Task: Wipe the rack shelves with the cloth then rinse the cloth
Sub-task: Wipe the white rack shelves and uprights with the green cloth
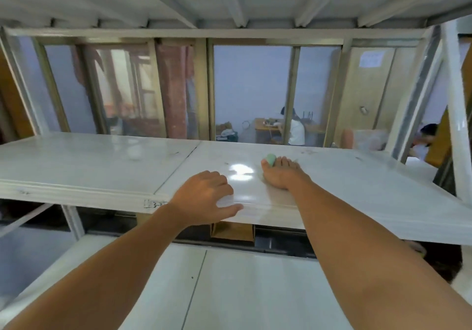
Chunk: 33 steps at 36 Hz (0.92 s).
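A white metal rack fills the view, with its middle shelf point(89, 166) at chest height. My right hand point(281, 174) lies flat on that shelf, right of the seam between its two panels, pressing a small green cloth point(271, 159). Only a bit of the cloth shows, between thumb and forefinger. My left hand point(207, 197) rests on the shelf's front edge with the fingers spread and the thumb hooked over the lip, holding nothing.
A lower shelf point(242, 291) spreads under my arms, and an upper shelf point(229, 5) hangs overhead. Rack posts point(457, 105) stand at the right. Behind the rack are glass windows point(250, 92), with a seated person beyond. A cardboard box point(232, 231) sits under the middle shelf.
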Motion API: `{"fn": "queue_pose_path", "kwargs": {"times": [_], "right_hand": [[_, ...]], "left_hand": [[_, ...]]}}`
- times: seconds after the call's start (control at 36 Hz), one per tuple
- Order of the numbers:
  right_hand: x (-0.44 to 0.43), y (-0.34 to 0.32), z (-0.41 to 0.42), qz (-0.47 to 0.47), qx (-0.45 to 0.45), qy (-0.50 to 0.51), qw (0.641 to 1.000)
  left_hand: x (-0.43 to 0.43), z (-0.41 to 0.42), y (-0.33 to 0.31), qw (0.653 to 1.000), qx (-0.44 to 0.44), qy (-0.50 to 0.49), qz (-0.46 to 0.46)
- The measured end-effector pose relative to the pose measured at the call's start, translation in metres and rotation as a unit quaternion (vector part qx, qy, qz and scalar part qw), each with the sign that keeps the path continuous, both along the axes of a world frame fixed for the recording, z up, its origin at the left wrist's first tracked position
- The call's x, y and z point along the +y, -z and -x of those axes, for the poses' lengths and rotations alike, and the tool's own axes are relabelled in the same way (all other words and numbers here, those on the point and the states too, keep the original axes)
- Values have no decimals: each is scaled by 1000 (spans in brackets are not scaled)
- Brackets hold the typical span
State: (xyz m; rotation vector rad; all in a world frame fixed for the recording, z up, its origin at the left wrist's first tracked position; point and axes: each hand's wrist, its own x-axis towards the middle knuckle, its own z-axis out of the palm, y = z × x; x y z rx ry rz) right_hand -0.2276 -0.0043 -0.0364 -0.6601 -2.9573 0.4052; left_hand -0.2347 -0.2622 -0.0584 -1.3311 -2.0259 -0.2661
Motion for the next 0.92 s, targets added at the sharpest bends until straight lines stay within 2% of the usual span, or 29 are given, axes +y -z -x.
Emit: {"fn": "queue_pose_path", "kwargs": {"times": [0.28,0.44,0.67,0.92], "right_hand": [[-106,-1,57,-6,12,-28,1000],[-157,-1,81,3,12,-32,999],[-219,-2,122,9,18,-51,998],[-258,-3,159,-15,9,-58,998]], "left_hand": [[-118,51,9,990,-21,-100,-93],[-190,79,18,981,-33,-157,-105],[-221,100,21,983,-47,-136,-111],[-236,124,18,996,-19,-38,-83]]}}
